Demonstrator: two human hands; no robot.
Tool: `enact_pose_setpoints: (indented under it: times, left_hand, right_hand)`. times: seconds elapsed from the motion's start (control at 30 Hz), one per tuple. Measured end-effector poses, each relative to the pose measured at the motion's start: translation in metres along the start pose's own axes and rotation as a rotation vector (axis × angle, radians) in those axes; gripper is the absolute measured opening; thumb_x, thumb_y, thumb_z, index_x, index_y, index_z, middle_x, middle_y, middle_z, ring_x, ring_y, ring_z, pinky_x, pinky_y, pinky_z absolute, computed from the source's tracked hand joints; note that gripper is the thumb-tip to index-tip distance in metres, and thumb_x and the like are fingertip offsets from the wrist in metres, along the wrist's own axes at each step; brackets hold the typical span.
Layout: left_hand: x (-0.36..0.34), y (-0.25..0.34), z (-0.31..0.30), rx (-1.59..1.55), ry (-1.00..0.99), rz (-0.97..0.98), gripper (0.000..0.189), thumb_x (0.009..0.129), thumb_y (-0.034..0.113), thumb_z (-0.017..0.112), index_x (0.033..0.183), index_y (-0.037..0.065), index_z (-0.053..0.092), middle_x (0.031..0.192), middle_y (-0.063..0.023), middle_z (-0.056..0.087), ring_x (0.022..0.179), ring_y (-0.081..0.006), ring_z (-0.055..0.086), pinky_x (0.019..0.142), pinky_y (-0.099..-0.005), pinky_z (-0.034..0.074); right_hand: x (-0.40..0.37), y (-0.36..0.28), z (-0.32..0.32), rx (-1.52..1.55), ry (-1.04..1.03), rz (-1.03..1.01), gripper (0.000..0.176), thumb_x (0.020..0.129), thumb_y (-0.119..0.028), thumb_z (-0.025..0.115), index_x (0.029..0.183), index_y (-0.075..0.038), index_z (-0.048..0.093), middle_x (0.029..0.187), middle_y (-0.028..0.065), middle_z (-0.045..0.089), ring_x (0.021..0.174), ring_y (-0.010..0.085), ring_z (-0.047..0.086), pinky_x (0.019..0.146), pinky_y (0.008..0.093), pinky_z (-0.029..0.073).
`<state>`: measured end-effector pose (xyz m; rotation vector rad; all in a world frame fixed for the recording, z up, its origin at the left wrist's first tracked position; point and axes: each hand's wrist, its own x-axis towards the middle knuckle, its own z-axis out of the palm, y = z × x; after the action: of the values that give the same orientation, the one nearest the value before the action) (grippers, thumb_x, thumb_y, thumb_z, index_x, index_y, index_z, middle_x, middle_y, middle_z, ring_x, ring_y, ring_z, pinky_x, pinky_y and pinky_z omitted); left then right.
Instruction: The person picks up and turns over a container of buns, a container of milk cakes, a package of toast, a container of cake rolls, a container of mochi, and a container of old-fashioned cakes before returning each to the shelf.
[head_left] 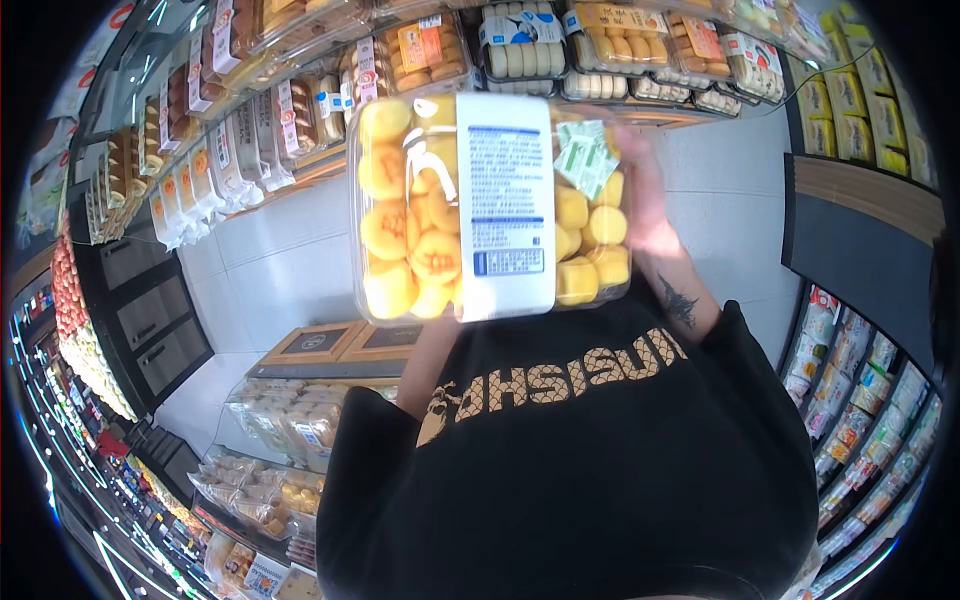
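Observation:
A clear plastic box of small yellow buns [590, 225] is held up before me. A white label [505, 200] with blue print runs down its middle, and some buns carry orange stamped marks. Inside at the upper right lies a small green-and-white packet [587, 158]. My right hand [648, 190], blurred by motion, grips the right edge of the box. My left hand [440, 328] reaches to the box's lower left from below; its fingers are hidden behind the box, and only the wrist area shows.
Shelves of packaged buns and rolls [520, 45] run along the top and left. Yellow packets [855, 110] fill a rack at upper right, with more packets [860, 410] below. Bagged breads [300, 415] stand at lower left. Pale floor tiles [280, 255] show between the shelves.

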<state>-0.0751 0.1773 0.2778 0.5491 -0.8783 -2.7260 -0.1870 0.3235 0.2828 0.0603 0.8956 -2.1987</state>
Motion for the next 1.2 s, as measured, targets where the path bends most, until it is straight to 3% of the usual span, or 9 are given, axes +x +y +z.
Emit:
enact_pose_setpoints:
  times: [0.13, 0.2, 0.23, 0.33, 0.57, 0.7, 0.77, 0.93, 1.2]
  left_hand:
    - [-0.012, 0.013, -0.001, 0.069, -0.019, 0.012, 0.049, 0.085, 0.019, 0.048, 0.127, 0.001, 0.029, 0.11, -0.0144, 0.048, 0.097, -0.0204, 0.05, 0.079, -0.0338, 0.046]
    - [-0.008, 0.016, -0.005, 0.1, -0.014, 0.009, 0.052, 0.084, 0.018, 0.05, 0.128, 0.002, 0.027, 0.111, -0.0144, 0.047, 0.098, -0.0206, 0.049, 0.08, -0.0341, 0.046]
    - [0.015, 0.004, -0.001, 0.116, -0.009, 0.006, 0.053, 0.084, 0.017, 0.05, 0.129, 0.002, 0.026, 0.112, -0.0144, 0.047, 0.099, -0.0207, 0.049, 0.08, -0.0342, 0.046]
    - [0.038, -0.009, 0.002, 0.164, -0.002, 0.001, 0.057, 0.083, 0.014, 0.052, 0.131, 0.003, 0.023, 0.114, -0.0143, 0.045, 0.101, -0.0209, 0.048, 0.081, -0.0347, 0.046]
    - [0.016, 0.03, 0.011, 0.514, 0.01, 0.227, 0.089, 0.071, -0.007, 0.063, 0.138, 0.013, 0.007, 0.123, -0.014, 0.037, 0.109, -0.0211, 0.042, 0.087, -0.0374, 0.044]
    - [0.006, 0.055, 0.011, 0.542, 0.159, 0.267, 0.082, 0.071, -0.012, 0.06, 0.136, 0.006, 0.013, 0.123, -0.0145, 0.039, 0.11, -0.0226, 0.044, 0.089, -0.0337, 0.043]
    - [0.008, 0.059, 0.005, 0.563, 0.055, 0.153, 0.089, 0.07, -0.009, 0.063, 0.138, 0.012, 0.01, 0.121, -0.0129, 0.039, 0.109, -0.0214, 0.043, 0.09, -0.0344, 0.041]
    - [0.009, 0.038, -0.006, 0.315, 0.048, -0.084, 0.05, 0.088, 0.013, 0.048, 0.13, 0.0, 0.024, 0.121, -0.0127, 0.044, 0.109, -0.0189, 0.047, 0.093, -0.0332, 0.039]
    - [0.053, -0.021, -0.071, 0.01, 0.037, -0.423, 0.051, 0.091, 0.034, 0.041, 0.129, 0.001, 0.031, 0.128, -0.0128, 0.042, 0.116, -0.024, 0.043, 0.098, -0.0368, 0.034]
  right_hand:
    - [0.007, 0.002, -0.001, -0.183, -0.136, -0.038, 0.043, 0.083, -0.026, 0.051, 0.118, -0.004, 0.04, 0.106, 0.0103, 0.049, 0.102, 0.0183, 0.048, 0.09, 0.0306, 0.038]
    - [0.009, -0.001, 0.005, -1.055, -0.187, -0.505, 0.047, 0.082, -0.022, 0.054, 0.122, -0.004, 0.04, 0.118, 0.0118, 0.042, 0.113, 0.0194, 0.04, 0.096, 0.0301, 0.031]
    - [0.009, -0.003, 0.007, -1.056, -0.189, -0.504, 0.047, 0.082, -0.022, 0.054, 0.122, -0.004, 0.04, 0.118, 0.0118, 0.042, 0.113, 0.0194, 0.04, 0.096, 0.0301, 0.031]
    - [0.012, -0.005, 0.013, -0.958, -0.201, -0.327, 0.057, 0.081, -0.024, 0.053, 0.128, -0.001, 0.032, 0.127, 0.0122, 0.039, 0.124, 0.0213, 0.029, 0.104, 0.0322, 0.017]
    - [0.011, 0.007, 0.0, -0.913, -0.125, -0.367, 0.047, 0.087, -0.029, 0.046, 0.127, -0.006, 0.038, 0.133, 0.0108, 0.033, 0.121, 0.0237, 0.035, 0.098, 0.0337, 0.03]
    - [0.052, 0.041, 0.007, -0.672, -0.084, -0.213, 0.048, 0.087, -0.031, 0.044, 0.127, -0.006, 0.038, 0.133, 0.0105, 0.034, 0.121, 0.0237, 0.036, 0.097, 0.0343, 0.032]
    - [-0.02, 0.02, -0.026, -0.554, -0.066, -0.142, 0.048, 0.088, -0.032, 0.043, 0.127, -0.006, 0.038, 0.133, 0.0103, 0.034, 0.12, 0.0238, 0.037, 0.096, 0.0346, 0.033]
    - [0.03, 0.046, -0.027, -0.233, -0.032, 0.026, 0.048, 0.089, -0.035, 0.041, 0.127, -0.007, 0.037, 0.133, 0.0099, 0.035, 0.12, 0.0239, 0.038, 0.095, 0.0354, 0.035]
    - [0.019, 0.043, -0.075, 0.175, 0.189, 0.278, 0.057, 0.088, -0.049, 0.034, 0.128, -0.009, 0.036, 0.131, 0.008, 0.04, 0.115, 0.023, 0.045, 0.089, 0.0397, 0.041]
